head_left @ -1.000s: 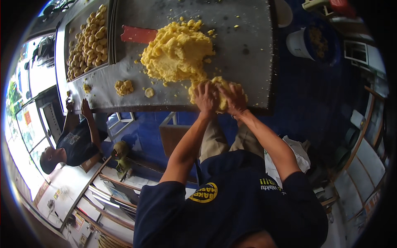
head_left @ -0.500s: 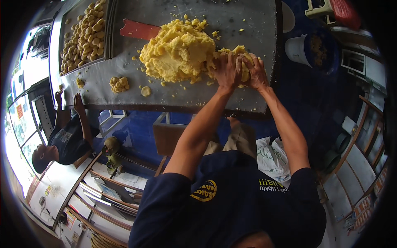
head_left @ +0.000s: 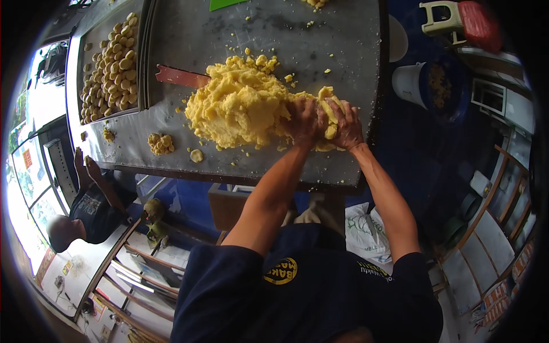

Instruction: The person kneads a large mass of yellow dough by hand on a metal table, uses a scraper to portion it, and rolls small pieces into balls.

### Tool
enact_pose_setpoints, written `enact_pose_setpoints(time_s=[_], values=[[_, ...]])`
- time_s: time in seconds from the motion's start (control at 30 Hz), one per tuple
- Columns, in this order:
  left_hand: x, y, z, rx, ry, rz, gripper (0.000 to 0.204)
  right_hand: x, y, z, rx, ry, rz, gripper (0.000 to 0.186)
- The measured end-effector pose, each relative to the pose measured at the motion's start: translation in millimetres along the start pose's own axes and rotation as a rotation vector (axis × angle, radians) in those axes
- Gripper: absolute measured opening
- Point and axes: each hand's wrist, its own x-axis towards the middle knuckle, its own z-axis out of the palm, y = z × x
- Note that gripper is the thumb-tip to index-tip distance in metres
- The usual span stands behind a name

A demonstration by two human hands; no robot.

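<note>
Kneading appeared underway: the spread right hand [head_left: 347, 128] and left hand [head_left: 306, 123], its grip unclear, pressed yellow dough [head_left: 234, 108] that next needed gathering.

Rough, matt, crumbly dough [head_left: 234, 108]; smooth, dully shiny metal table [head_left: 349, 40]; plastic-looking red scraper [head_left: 178, 76]; matt cloth shirt [head_left: 320, 291]; glossy plastic bag [head_left: 479, 26]; smooth plastic bucket [head_left: 407, 83].
</note>
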Motion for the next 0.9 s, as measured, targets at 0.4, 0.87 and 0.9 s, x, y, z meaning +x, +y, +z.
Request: enact_pose_setpoints(time_s=[0.4, 0.87, 0.9], values=[[-14, 53, -132, -0.122, -0.094, -0.007, 0.035, -13, -59, -95, 0.326, -0.022, -0.057, 0.097], [52, -109, -205, -0.125, 0.507, -0.097, 0.033, 122, -210, -28, 0.065, 0.022, -0.513, 0.098], [51, -112, -199, -0.193, 0.573, -0.023, 0.035, 123, -203, -27, 0.049, -0.029, -0.521, 0.082]])
